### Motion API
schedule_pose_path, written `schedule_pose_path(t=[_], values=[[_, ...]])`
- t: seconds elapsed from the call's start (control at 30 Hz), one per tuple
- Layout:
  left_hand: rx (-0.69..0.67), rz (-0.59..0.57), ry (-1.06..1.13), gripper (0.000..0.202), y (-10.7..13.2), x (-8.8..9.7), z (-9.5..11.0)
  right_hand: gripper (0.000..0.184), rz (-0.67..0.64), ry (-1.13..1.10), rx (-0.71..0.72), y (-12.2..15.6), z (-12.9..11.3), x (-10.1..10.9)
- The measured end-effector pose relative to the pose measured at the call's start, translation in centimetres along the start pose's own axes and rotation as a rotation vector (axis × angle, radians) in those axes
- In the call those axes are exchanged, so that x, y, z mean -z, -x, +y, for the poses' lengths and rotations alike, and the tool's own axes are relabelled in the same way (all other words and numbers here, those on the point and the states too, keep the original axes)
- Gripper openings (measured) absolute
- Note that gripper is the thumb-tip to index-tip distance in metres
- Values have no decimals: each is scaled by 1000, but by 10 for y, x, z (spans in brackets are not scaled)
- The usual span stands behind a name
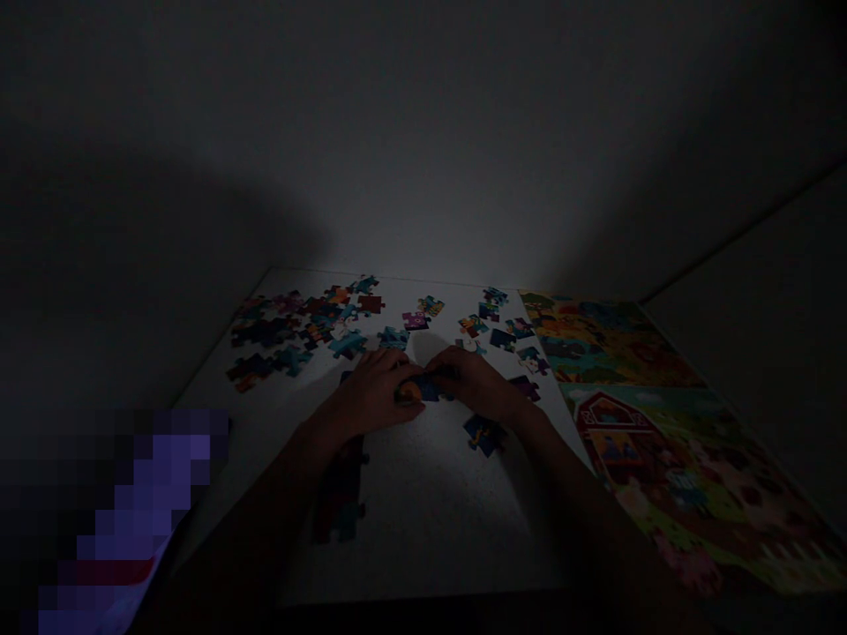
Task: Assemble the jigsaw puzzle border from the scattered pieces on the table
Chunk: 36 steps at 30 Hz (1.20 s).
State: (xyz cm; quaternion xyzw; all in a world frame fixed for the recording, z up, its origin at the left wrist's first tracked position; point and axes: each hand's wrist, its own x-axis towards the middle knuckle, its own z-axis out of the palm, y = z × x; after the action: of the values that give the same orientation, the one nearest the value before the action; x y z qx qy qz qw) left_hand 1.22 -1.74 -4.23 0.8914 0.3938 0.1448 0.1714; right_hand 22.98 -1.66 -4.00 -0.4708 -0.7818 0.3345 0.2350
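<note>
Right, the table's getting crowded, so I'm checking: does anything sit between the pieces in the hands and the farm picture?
Yes. The right hand is on that side of the held jigsaw pieces, and beyond it several loose pieces lie short of the farm picture.

I look through the head camera and see a left hand [367, 394] and a right hand [474, 384]. They are bare, with no gloves on. The left arm [265, 529] and the right arm [582, 503] are bare too. They get wider as they go down into the dark. In the low left corner I see a blurry purple patch [136, 520] made of big squares, with a red stripe [112, 571] on it. It may be a sleeve, but I cannot tell.
</note>
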Motion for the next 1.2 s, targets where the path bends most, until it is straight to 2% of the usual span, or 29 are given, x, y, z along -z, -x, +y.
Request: schedule_pose_path(t=[0.83, 0.97, 1.2], values=[[0, 14, -6, 39, 1, -2, -1, 18, 25, 120, 24, 0, -6, -3], [9, 8, -4, 37, 0, -2, 0, 15, 12, 140, -13, 0, -8, -3], [9, 16, 3, 39, 0, -2, -1, 20, 5, 129, -3, 0, -9, -2]])
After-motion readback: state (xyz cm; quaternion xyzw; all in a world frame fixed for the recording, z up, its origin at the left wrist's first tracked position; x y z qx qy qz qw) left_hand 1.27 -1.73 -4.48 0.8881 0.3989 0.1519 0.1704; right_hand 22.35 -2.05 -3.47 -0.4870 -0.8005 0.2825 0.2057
